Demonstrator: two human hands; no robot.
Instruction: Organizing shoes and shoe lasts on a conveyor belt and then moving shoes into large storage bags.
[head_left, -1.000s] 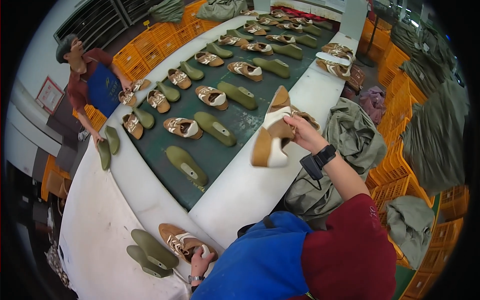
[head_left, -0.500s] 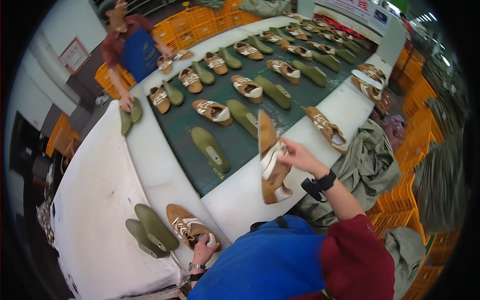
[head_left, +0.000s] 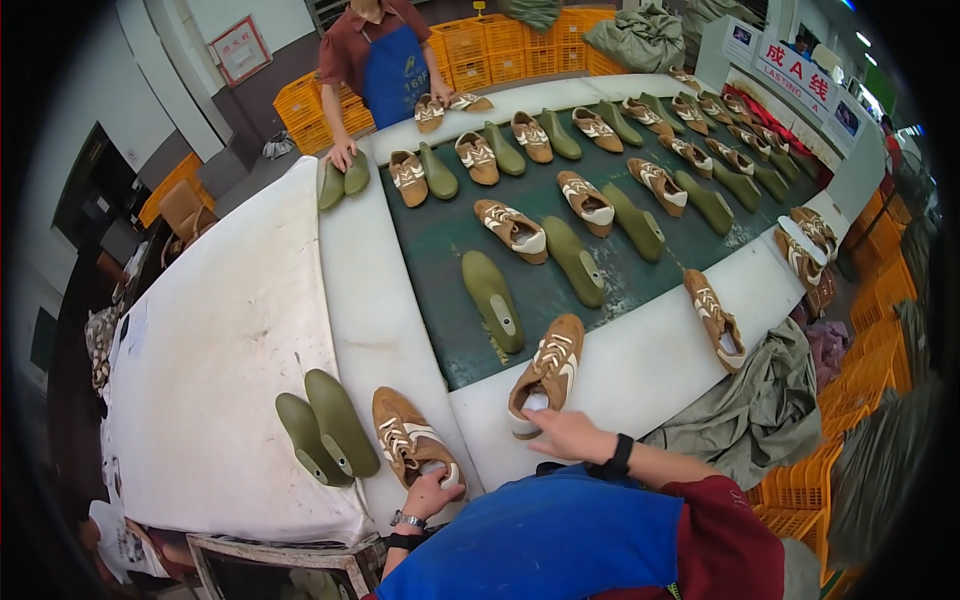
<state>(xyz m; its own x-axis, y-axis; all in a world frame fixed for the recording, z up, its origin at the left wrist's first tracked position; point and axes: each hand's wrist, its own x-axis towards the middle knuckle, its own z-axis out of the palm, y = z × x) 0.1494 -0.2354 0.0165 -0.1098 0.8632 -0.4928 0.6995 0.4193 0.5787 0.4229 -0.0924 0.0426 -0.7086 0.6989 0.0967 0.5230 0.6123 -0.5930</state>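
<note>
On the white ledge nearest me stand two brown sneakers with white laces and side stripes. My left hand (head_left: pixel 431 494) grips the heel of the left sneaker (head_left: pixel 395 408), thumb in its opening. The right sneaker (head_left: pixel 561 345) sits toes away from me at the belt's near edge. Around its heel my right hand (head_left: pixel 572 437) is closed, with fingers at the collar and a white insole just showing inside. A pair of green shoe lasts (head_left: pixel 340 425) lies left of the left sneaker. Another green last (head_left: pixel 491 300) rests on the dark green belt (head_left: pixel 425 340) beyond.
More brown sneakers (head_left: pixel 511 228) and green lasts alternate in rows along the belt. Across it a co-worker in a blue apron (head_left: pixel 396 75) touches a pair of lasts (head_left: pixel 345 180). Another sneaker (head_left: pixel 714 318) stands on the right ledge, beside grey-green cloth (head_left: pixel 755 400) and orange crates (head_left: pixel 850 390).
My right hand has brought its sneaker down from a raised, upright hold onto the white ledge. My left hand stays at the other sneaker's heel. The view has swung left.
</note>
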